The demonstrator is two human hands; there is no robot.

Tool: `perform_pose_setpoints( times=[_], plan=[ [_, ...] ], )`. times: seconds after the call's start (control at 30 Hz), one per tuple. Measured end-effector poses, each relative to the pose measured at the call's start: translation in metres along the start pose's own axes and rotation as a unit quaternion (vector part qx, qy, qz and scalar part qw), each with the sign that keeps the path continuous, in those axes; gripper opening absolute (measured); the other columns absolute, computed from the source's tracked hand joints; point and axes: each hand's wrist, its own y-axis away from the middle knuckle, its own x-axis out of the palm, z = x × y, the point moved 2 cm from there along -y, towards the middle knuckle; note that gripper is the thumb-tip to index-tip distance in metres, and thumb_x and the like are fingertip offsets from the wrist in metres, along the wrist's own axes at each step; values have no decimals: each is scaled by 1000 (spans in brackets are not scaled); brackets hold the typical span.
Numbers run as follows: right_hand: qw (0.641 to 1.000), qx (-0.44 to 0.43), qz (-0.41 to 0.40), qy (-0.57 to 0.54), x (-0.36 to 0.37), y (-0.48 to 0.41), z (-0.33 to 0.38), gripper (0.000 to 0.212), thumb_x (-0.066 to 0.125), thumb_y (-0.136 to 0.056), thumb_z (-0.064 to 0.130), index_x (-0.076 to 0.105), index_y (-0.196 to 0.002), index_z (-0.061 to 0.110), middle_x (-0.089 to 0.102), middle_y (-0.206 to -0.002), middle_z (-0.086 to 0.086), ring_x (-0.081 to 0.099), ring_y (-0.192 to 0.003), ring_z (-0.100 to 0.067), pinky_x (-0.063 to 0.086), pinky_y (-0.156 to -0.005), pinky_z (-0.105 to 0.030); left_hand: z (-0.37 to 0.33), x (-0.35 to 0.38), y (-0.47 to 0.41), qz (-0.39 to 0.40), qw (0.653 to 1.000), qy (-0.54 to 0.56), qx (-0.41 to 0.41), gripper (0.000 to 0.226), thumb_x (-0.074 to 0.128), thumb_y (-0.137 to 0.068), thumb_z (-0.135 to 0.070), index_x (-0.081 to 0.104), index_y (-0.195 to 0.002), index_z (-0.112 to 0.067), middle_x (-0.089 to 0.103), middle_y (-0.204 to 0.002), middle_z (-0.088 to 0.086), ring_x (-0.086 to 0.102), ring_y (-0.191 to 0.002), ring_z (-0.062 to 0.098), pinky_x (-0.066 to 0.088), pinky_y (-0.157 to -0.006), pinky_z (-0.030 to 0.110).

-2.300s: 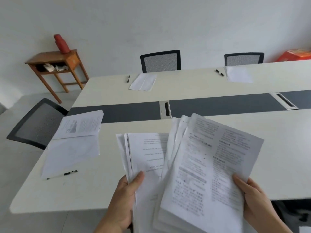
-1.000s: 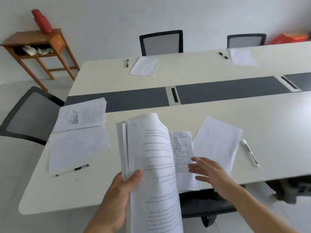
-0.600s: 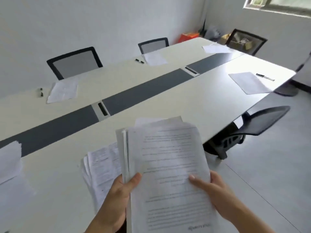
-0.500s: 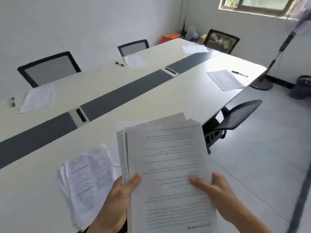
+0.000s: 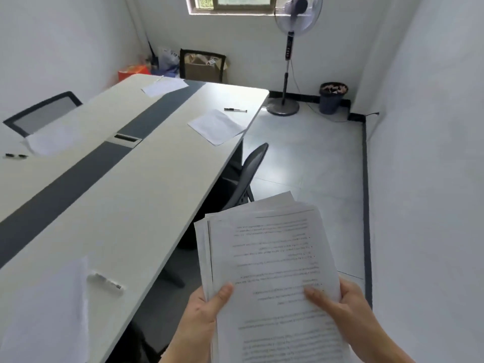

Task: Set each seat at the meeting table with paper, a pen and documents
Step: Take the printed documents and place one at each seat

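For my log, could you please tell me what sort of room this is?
Probably a small office meeting room: a long table with office chairs along it, and paper with a pen laid at a seat.

Bare bench point(image 5: 146, 195) top lies open at 10 o'clock, between a near pen point(image 5: 106, 281) at 9 and 1 sheet point(image 5: 216, 125) with a far pen point(image 5: 235, 110) at 12. A chair point(image 5: 251, 169) juts from the bench edge at 12. The floor point(image 5: 309, 158) toward 1 o'clock runs free to a fan point(image 5: 284, 106) and bin point(image 5: 332, 98).
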Motion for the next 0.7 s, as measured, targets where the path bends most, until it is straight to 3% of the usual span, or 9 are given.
perform_pose_setpoints(
  times=[0.13,0.23,0.3,0.43,0.57,0.7],
  plan=[
    [999,4,-46,-27,-30,-46,12,62,84,-49,34,71,-97,-2,76,-93,-19,73,-84,-38,61,-70,-44,-29,39,-63,37,999,-32,-9,40,70,-83,-19,63,-115,5,67,-112,29,64,-103,47,42,-100,61],
    [996,-7,-82,-41,-45,-89,36,49,82,-59,26,70,-96,-3,76,-91,-19,74,-81,-37,61,-65,-40,-61,69,-112,66,997,-37,-9,47,69,-76,-20,64,-115,5,67,-113,29,64,-104,47,42,-101,61],
    [994,-11,-100,-47,-53,-119,57,44,79,-62,21,69,-97,-2,76,-91,-18,74,-81,-36,62,-64,-39,-88,87,-146,83,995,-54,-4,44,71,-82,-22,63,-116,4,67,-113,29,65,-104,46,43,-100,60],
    [990,-42,-126,-55,-62,-178,107,52,85,-57,26,69,-98,-2,76,-91,-18,74,-81,-36,62,-63,-37,-145,118,-208,121,991,-56,3,44,65,-84,-26,62,-117,3,69,-110,26,67,-101,44,50,-94,58],
    [985,-52,-154,-65,-74,-232,137,25,75,-78,8,67,-100,-1,77,-90,-16,74,-81,-34,62,-64,-37,-184,142,-263,126,991,-46,-2,52,56,-82,-38,61,-122,-4,70,-114,20,67,-104,39,51,-94,53],
    [985,-41,-154,-58,-87,-294,159,36,76,-71,13,67,-103,-2,77,-93,-16,74,-84,-34,61,-74,-46,-210,160,-309,126,992,-29,-8,49,51,-84,-37,64,-117,-4,72,-109,18,71,-97,35,61,-74,40]
  ],
)
